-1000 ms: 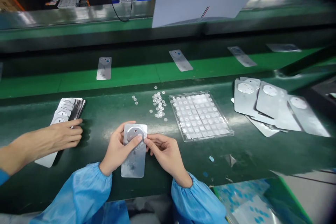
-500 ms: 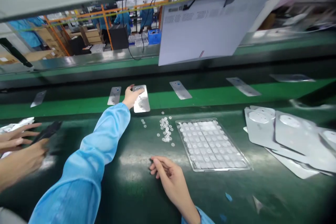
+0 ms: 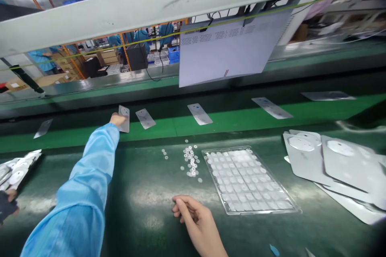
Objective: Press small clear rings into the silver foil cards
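Out over the green conveyor strip, my left hand [image 3: 118,119] is closed on the edge of a thin whitish rectangular panel [image 3: 124,120] with a round area near its top. A similar panel [image 3: 145,119] lies on the strip just right of it. My right hand [image 3: 200,221] hovers low over the dark green bench, fingers loosely curled and thumb against the index finger; nothing shows in it. Beyond that hand are small, round, translucent discs [image 3: 191,160] in a loose pile. To its right sits a clear tray [image 3: 221,198] filled with rows of whitish round pieces.
More panels [image 3: 200,114] lie spaced along the strip. Larger grey-white plates [image 3: 304,160] are stacked loosely at right. At far left, a co-worker's hand [image 3: 12,196] is beside a pile of pale parts [image 3: 19,170]. A white board [image 3: 226,52] hangs above the strip.
My left hand has moved left along the strip, now gripping a panel further left; another panel lies to its right. My right hand keeps its curled pose. The co-worker's hands have drawn back.
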{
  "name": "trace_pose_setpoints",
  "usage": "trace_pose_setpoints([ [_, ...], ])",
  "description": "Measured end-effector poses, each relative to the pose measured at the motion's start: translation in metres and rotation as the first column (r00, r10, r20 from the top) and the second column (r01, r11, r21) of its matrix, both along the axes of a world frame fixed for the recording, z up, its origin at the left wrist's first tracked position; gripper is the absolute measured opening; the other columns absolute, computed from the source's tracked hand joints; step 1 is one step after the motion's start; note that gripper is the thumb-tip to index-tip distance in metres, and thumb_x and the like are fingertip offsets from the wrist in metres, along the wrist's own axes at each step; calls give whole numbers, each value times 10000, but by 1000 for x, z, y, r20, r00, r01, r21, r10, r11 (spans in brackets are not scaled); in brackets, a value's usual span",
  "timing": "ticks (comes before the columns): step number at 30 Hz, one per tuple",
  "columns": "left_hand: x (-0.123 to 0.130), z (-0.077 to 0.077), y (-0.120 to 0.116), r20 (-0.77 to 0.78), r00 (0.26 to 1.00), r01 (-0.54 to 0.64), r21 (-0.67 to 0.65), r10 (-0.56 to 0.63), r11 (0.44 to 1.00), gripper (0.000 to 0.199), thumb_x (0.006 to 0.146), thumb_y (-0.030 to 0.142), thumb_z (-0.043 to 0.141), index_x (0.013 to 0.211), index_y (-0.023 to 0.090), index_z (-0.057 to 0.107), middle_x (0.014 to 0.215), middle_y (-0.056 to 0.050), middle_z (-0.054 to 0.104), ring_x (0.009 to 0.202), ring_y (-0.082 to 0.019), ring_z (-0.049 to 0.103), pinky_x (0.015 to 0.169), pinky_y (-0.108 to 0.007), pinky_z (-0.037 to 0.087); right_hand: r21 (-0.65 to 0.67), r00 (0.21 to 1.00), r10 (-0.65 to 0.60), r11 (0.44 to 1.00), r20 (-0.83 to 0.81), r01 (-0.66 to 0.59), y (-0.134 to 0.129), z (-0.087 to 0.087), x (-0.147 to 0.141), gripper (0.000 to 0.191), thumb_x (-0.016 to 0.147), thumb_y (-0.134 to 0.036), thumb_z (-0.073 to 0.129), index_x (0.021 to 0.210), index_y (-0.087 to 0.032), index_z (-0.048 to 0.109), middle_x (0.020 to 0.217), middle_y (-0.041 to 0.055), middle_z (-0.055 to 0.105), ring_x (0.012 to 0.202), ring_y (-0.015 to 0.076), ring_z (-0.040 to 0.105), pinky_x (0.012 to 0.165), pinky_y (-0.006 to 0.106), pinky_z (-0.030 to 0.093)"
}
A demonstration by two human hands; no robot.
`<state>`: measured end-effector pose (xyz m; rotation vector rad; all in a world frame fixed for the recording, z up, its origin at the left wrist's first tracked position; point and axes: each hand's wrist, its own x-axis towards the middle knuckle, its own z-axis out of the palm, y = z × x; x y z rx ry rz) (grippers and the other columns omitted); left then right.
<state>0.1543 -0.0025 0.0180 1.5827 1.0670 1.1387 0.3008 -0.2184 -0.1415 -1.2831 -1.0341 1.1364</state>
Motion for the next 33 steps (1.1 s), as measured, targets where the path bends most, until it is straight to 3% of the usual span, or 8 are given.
trace_pose_setpoints([
  [5,-19,-48,-48,-25,996,82,-223,-90,971,385,931,463,739,1091,114,708,995,-84,739,826,-214,711,749,-373,605,-60,997,-16,998,-77,11,3,8,-6,589,946,-714,583,1021,-158,763,873,132,757,772,252,723,608,307,573],
  [8,-23,-90,-101,55,985,172,-436,-164,883,487,794,557,839,957,105,759,866,-96,772,745,-228,714,683,-324,571,-61,993,58,996,-107,-65,4,19,-16,550,958,-695,574,876,-165,693,716,57,669,638,192,630,534,265,472],
  [11,-23,-113,-138,184,970,239,-571,-161,785,495,786,567,838,954,105,781,925,-114,789,828,-231,732,745,-285,563,-43,987,155,987,-48,-157,-1,23,-27,536,985,-630,569,676,-195,512,581,-28,463,532,123,439,498,245,327],
  [15,-21,-115,-144,337,940,269,-637,-54,722,489,710,430,914,1050,108,776,1032,-159,792,930,-279,759,811,-330,597,-98,982,185,979,44,-180,-14,19,-33,541,1013,-573,543,632,-204,441,553,-45,380,507,108,378,487,246,264],
  [18,-21,-114,-142,356,935,252,-685,11,683,437,676,394,917,977,114,772,1001,-159,795,885,-289,769,748,-338,609,-114,975,185,979,123,-171,-21,20,-29,488,1026,-544,543,694,-190,598,564,-19,512,509,134,502,473,242,359],
  [23,-21,-120,-148,296,950,284,-668,-104,688,292,737,411,829,808,143,737,750,-65,740,706,-224,719,670,-313,580,150,919,-171,981,357,124,-22,30,-18,234,1048,-329,567,1108,-212,760,935,70,762,779,202,733,700,284,603],
  [28,-20,-123,-150,148,964,267,-515,-223,814,285,848,391,742,699,158,669,659,-13,642,632,-150,585,591,-247,462,357,786,-189,933,588,-43,-12,28,-14,349,1043,-136,520,1288,-275,727,1026,79,733,918,207,730,801,303,609],
  [33,-24,-124,-151,202,958,284,-573,-203,769,242,813,405,763,834,166,729,791,-40,713,782,-199,656,702,-276,512,346,704,-179,933,687,-102,-7,22,-11,359,1034,-96,533,1291,-256,725,1016,74,729,901,199,723,807,303,595],
])
